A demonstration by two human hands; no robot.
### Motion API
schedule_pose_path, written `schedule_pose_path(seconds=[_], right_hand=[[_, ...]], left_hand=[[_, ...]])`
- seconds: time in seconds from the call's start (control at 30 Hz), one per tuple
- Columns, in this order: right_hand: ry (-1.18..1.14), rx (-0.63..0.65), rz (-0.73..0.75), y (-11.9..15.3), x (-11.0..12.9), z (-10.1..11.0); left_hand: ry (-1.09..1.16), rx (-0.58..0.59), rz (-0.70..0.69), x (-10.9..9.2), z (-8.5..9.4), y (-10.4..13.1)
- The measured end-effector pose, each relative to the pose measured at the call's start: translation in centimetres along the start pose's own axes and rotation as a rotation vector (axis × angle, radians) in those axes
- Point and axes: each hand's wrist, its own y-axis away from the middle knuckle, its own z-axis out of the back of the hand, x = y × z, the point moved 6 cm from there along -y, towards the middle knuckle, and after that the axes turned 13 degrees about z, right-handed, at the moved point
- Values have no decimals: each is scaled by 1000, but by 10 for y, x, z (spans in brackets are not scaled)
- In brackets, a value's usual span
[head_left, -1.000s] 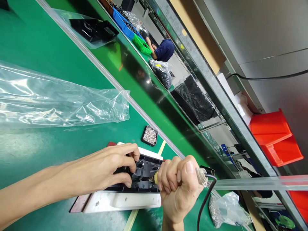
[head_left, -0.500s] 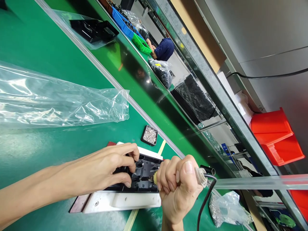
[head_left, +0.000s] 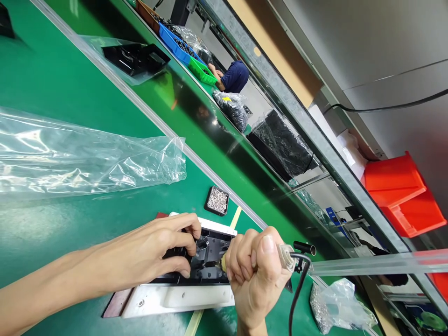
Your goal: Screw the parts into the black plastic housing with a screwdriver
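We note the part [head_left: 207, 252], long axis running from left hand [head_left: 159, 249], half-curled over one end, hold unclear, to right hand [head_left: 254, 273], clenched round the driver [head_left: 286, 258].

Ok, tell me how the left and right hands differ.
The left hand is half-curled over the black part; the right hand makes a closed fist around a corded tool. The left hand reaches in from the picture's left edge, the right hand from its bottom edge. Both are bare.
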Motion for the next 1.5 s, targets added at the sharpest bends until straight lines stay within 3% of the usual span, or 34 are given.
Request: schedule_pose_path(seconds=[0.2, 0.47, 0.7, 0.93, 1.2, 1.5], right_hand=[[-13, -9, 0, 2, 0, 0], [-13, -3, 3, 1, -1, 1], [-19, -13, -11, 2, -1, 1], [-32, -17, -12, 3, -3, 3], [-70, -13, -14, 3, -4, 2], [-160, -99, 71, 14, -17, 6]], left_hand=[[14, 15, 26, -9, 7, 4], [7, 5, 9, -3, 3, 2], [6, 39, 74, -15, 11, 7], [8, 3, 18, -9, 6, 7], [-36, 60, 32, -13, 10, 4], [-58, 89, 30, -11, 8, 5]])
